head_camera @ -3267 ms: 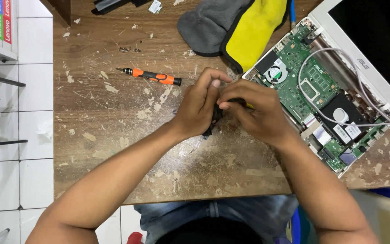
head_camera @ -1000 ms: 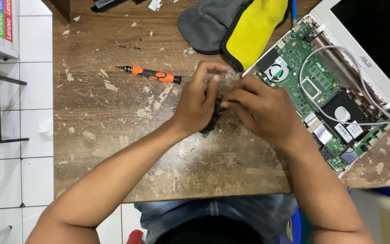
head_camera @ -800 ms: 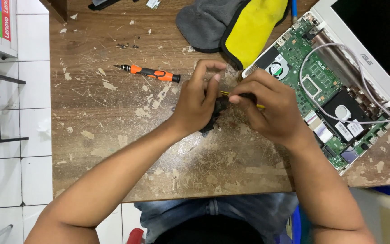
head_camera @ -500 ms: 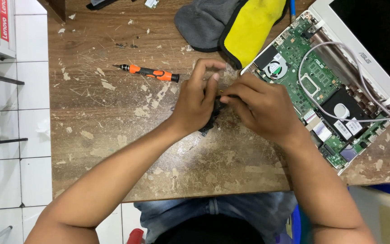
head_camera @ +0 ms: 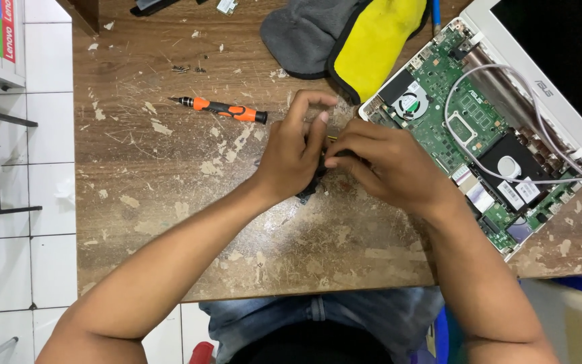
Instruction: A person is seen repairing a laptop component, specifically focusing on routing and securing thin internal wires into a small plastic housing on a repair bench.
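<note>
Because the left hand [head_camera: 294, 155] and right hand [head_camera: 385, 165] both pinch a small, mostly hidden black part [head_camera: 311, 189] just above the scarred wooden table [head_camera: 170, 202], it could slip onto the opened white laptop's green circuit board [head_camera: 466, 128].

Brown wooden tabletop [head_camera: 170, 202] flecked with pale scratches, orange-and-black screwdriver [head_camera: 220, 108] at ten o'clock, grey cloth [head_camera: 304, 37] and yellow cloth with black edging [head_camera: 382, 40] at twelve, green circuit board [head_camera: 453, 128] in white laptop shell [head_camera: 506, 40] at two, white tiled floor [head_camera: 21, 256] at nine.

Bright, even light — soft shadows, sharp focus
</note>
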